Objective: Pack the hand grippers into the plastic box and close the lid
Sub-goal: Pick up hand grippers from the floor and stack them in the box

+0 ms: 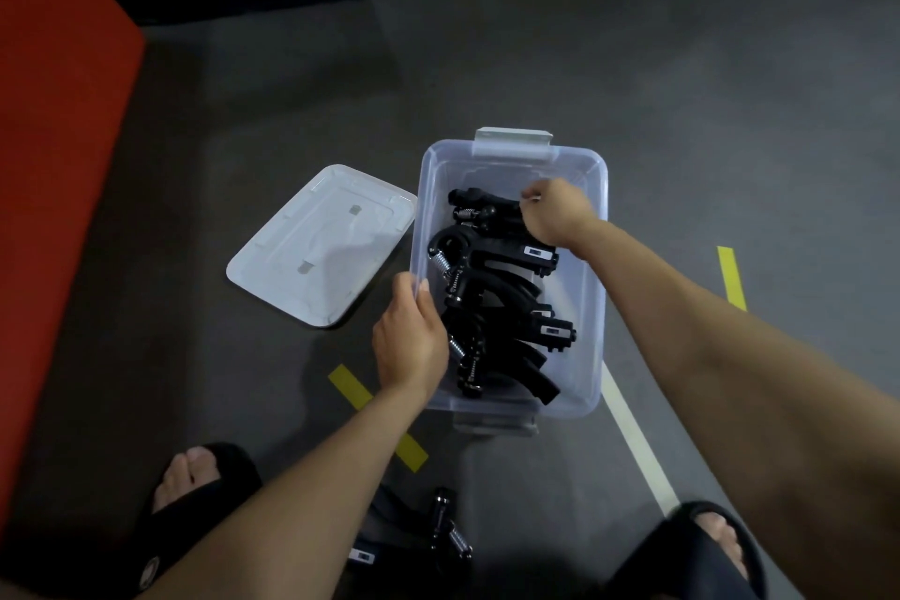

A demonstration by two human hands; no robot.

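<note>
Clear plastic box (591,307), frame centre, on floor; hand grippers (492,287) piled inside, more at bottom edge. Lid (316,244) off, just left. Left hand (411,336) fingers clamped on box rim. Right hand (555,210) inside; finger state can't tell. Grippers likely rigid, springy; grasp by handles.

Clear box (591,307) on floor, several black grippers (492,292) piled inside. L hand (409,336) grips box's left wall; R hand (555,212) inside at far end, on top gripper. Lid (316,244) lies left of box. One more gripper (450,536) btwn feet.
</note>
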